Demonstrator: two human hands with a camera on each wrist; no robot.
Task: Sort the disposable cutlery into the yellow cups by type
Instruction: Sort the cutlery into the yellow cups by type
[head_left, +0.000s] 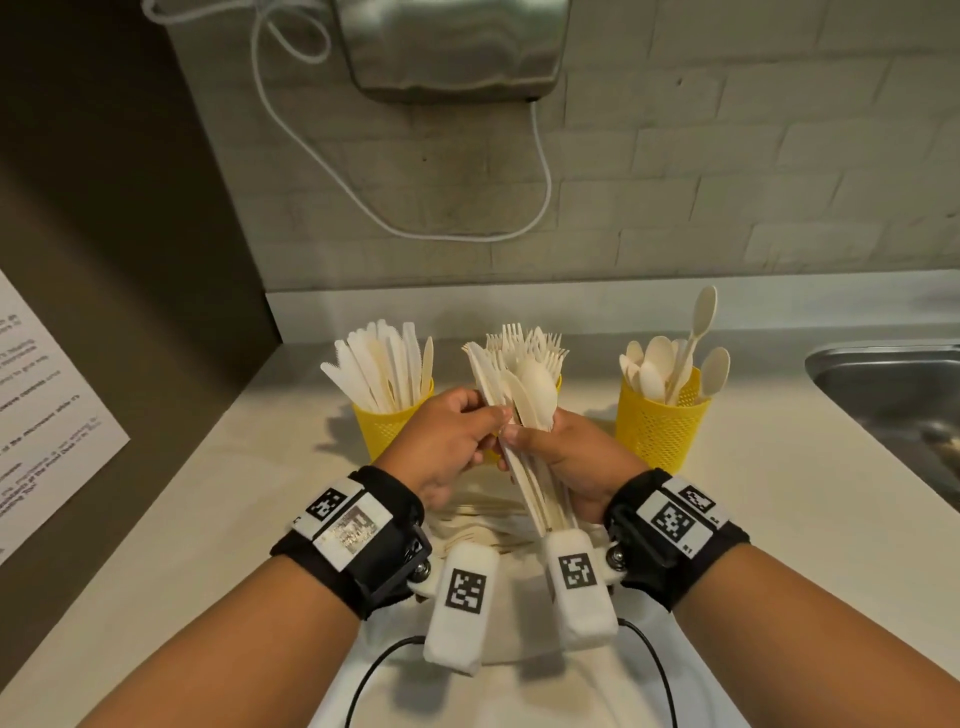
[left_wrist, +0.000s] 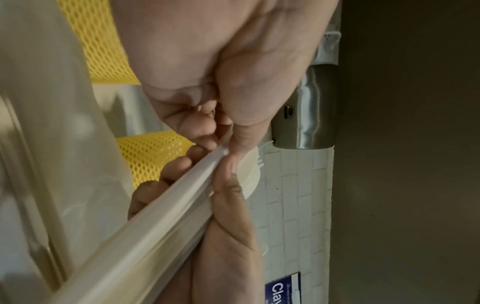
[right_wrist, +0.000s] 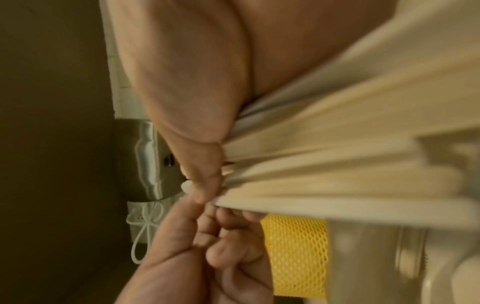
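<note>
Centrally, both hands (head_left: 511, 441) around cutlery bundle (head_left: 519, 400).

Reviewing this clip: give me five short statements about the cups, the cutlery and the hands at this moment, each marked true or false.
1. Three yellow cups stand on the counter. True.
2. The left cup holds spoons. False: it holds knives; the spoons are in the right cup.
3. The right hand grips a bunch of mixed cutlery. True.
4. The left hand rests flat on the counter. False: its fingertips pinch a piece in the bunch.
5. The middle cup is in full view from the head camera. False: the hands and the bunch hide most of it; forks stand up behind them.
</note>
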